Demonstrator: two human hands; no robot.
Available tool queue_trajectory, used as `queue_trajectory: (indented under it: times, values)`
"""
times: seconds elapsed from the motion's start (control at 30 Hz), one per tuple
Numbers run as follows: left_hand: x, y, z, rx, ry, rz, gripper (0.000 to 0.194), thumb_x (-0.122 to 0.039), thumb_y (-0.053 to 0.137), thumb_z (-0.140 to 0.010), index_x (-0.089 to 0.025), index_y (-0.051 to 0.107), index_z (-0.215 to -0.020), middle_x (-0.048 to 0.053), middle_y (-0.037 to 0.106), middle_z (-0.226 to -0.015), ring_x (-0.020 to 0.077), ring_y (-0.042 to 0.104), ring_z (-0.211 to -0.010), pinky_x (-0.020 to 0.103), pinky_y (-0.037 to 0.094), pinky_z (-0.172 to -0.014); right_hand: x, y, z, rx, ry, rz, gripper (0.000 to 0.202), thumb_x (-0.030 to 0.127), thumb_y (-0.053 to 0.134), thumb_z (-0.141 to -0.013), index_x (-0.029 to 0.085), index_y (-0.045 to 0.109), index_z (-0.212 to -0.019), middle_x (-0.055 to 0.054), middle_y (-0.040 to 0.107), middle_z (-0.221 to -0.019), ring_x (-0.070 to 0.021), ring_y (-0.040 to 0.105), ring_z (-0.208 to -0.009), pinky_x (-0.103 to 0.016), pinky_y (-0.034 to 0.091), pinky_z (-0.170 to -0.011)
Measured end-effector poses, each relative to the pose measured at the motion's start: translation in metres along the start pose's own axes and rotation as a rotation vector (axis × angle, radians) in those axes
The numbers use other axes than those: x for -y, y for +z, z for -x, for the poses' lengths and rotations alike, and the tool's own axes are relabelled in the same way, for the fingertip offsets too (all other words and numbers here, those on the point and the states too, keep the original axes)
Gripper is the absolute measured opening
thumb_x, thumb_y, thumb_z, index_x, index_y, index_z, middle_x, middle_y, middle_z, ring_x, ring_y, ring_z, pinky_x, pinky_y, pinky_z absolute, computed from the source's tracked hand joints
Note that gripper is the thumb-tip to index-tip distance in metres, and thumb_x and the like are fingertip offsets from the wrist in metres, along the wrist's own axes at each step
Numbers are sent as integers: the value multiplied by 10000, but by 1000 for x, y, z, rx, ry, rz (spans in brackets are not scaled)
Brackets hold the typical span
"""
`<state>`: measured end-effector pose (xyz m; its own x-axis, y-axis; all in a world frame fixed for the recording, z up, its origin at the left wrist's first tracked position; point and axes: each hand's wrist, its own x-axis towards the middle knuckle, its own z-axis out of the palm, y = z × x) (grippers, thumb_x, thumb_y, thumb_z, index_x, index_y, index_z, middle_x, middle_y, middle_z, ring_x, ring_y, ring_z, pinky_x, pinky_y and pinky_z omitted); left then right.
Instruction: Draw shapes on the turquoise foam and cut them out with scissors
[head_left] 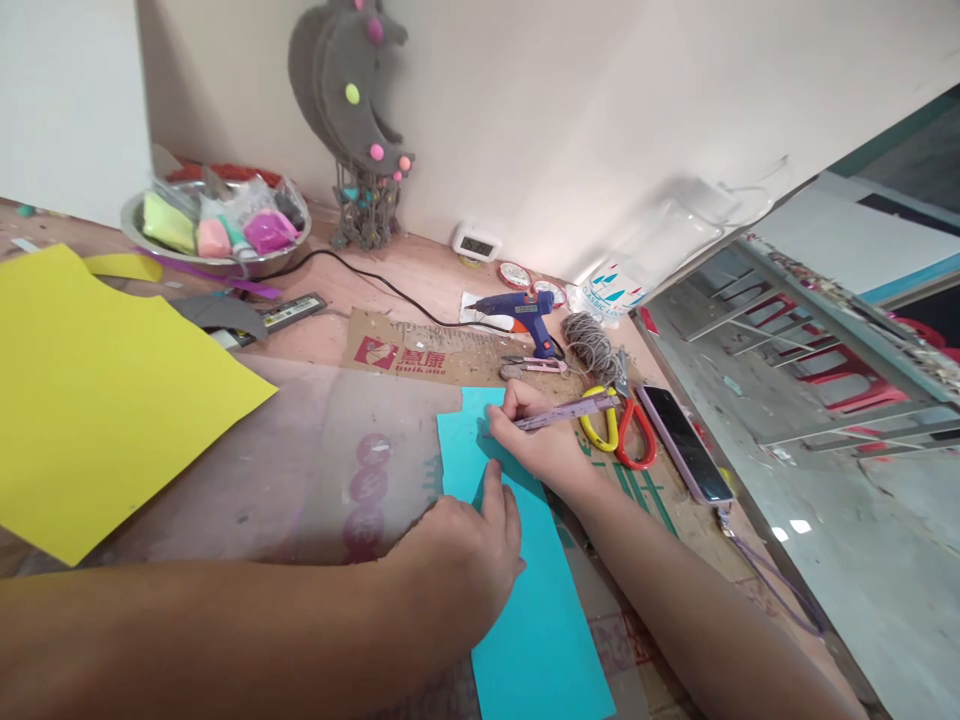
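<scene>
A long strip of bright blue paper (536, 640) lies on the work surface in front of me, its upper left edge uneven. Gripped in my right hand (541, 440) is a slim purple pen (574, 408), its tip down at the top part of the strip. The pen's tip itself is mostly hidden by my fingers. My left hand (461, 555) rests on the same paper just below, index finger stretched out and the other fingers partly bent, with nothing in it. A large yellow sheet (112, 400) lies to the left, apart from both hands.
Beyond the paper are a blue glue gun (525, 312), grey yarn (590, 343), scissors with yellow and red handles (636, 436) and a phone (684, 445). A metal bowl of clay packets (217, 258), a utility knife (292, 312) and a small digital clock (477, 243) stand farther back.
</scene>
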<state>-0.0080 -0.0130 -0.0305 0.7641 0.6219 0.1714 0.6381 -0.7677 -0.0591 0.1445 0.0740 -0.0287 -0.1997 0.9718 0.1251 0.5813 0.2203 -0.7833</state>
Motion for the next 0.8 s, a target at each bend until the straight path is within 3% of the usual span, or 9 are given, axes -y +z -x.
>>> queue_trajectory:
  times: [0.13, 0.37, 0.6, 0.8]
  values:
    - [0, -1, 0, 5, 4, 4, 509, -425, 491, -937, -68, 648, -1263, 291, 509, -1331, 162, 632, -466, 269, 414, -382, -1, 0, 0, -11, 13, -86, 289, 248, 578, -803, 229, 362, -612, 76, 356, -518, -92, 320, -469, -244, 248, -458]
    - [2, 2, -1, -2, -9, 37, 504, -420, 474, -947, -94, 620, -1302, 281, 494, -1370, 164, 643, -488, 279, 416, -400, -6, -9, -6, -177, 44, -368, 301, 318, 584, -875, 238, 395, -654, 100, 431, -400, -89, 339, -369, -245, 298, -449]
    - [5, 4, -3, 54, -13, 60, 489, -430, 490, -924, -96, 658, -1240, 293, 443, -1411, 196, 653, -485, 311, 425, -390, -5, -29, -3, -81, 4, -236, 293, 428, 620, -865, 209, 554, -681, 36, 538, -487, -124, 470, -466, -275, 366, -513]
    - [7, -3, -6, 101, 8, 61, 517, -433, 459, -937, -109, 613, -1309, 288, 438, -1398, 206, 653, -467, 334, 457, -402, -11, -20, 3, -75, 124, -214, 251, 352, 676, -799, 232, 475, -709, 62, 493, -520, -117, 425, -459, -255, 302, -465]
